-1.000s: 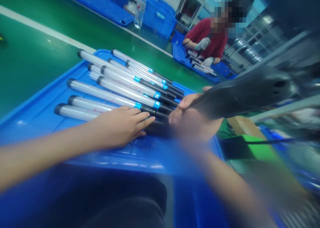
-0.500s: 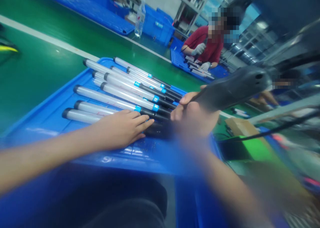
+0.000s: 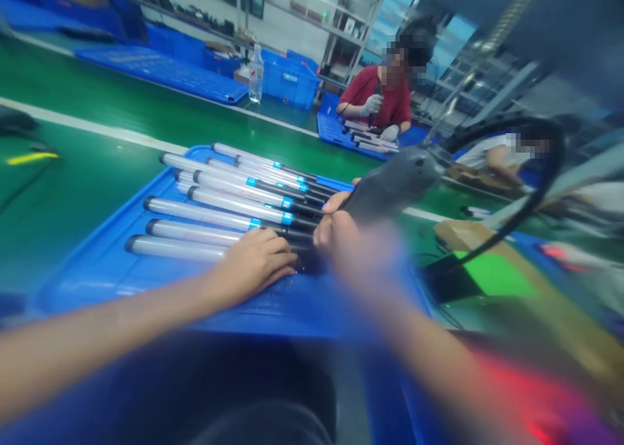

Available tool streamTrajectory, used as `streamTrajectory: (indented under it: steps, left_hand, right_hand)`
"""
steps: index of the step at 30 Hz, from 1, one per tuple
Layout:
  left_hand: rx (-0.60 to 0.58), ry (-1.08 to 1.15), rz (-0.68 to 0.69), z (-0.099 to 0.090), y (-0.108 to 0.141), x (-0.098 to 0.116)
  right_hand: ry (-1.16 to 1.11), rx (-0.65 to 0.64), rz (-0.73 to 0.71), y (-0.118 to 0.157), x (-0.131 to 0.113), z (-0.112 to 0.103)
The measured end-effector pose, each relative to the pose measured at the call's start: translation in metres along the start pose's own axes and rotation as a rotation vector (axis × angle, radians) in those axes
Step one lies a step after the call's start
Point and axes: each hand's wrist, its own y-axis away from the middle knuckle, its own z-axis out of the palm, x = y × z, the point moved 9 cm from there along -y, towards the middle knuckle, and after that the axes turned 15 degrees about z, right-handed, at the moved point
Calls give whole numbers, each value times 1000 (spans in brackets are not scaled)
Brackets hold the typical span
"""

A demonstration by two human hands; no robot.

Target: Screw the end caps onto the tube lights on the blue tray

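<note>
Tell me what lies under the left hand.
The left hand lies across pale tubes on a blue tray; their stretches beneath the palm are hidden, as is the tray there.

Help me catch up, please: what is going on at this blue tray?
A person's left hand rests on the dark ends of white tubes with blue bands, lying side by side in a blue tray. Their right hand grips a dark corded hand tool just above those ends. Farther along, a co-worker in a red shirt and white gloves handles similar tubes in another blue tray.
</note>
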Motion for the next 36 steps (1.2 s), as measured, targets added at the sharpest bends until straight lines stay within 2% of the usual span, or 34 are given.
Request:
streamTrajectory:
  steps: [3,6,9,13,16,19,22,26,30,34,36]
  left_hand:
    - [76,43,10,-4,7,1]
    - [96,115,4,-9,7,0]
    - [61,193,-74,-8,0,-5]
    - [-30,194,-156,-1,-10,-4]
    - [-54,171,-143,-5,-6,2]
    - [-69,74,-86,-17,10,2]
    - [-175,-16,-113,-24,28,-17]
    - [-358,-7,-153,-19,38,-41]
    - [-463,15,-174,-8,38,-46]
    - [-484,52,-232,-4,37,-46]
    - [-489,39,-213,-5,35,-41]
  right_hand:
    - [30,5,38,1,1,0]
    - [10,1,73,0,2,2]
    - [3,-29,93,0,4,7]
    - [-61,-50,41,1,0,9]
    - [-70,-34,40,0,-2,6]
    - [-65,25,-5,-4,-8,-3]
    - [-42,81,-9,-8,-10,-11]
    - [1,110,44,-11,-7,-14]
    - [12,149,56,-11,-4,-17]
    - [25,159,10,-12,-5,-19]
    - [26,162,-8,-13,-7,-21]
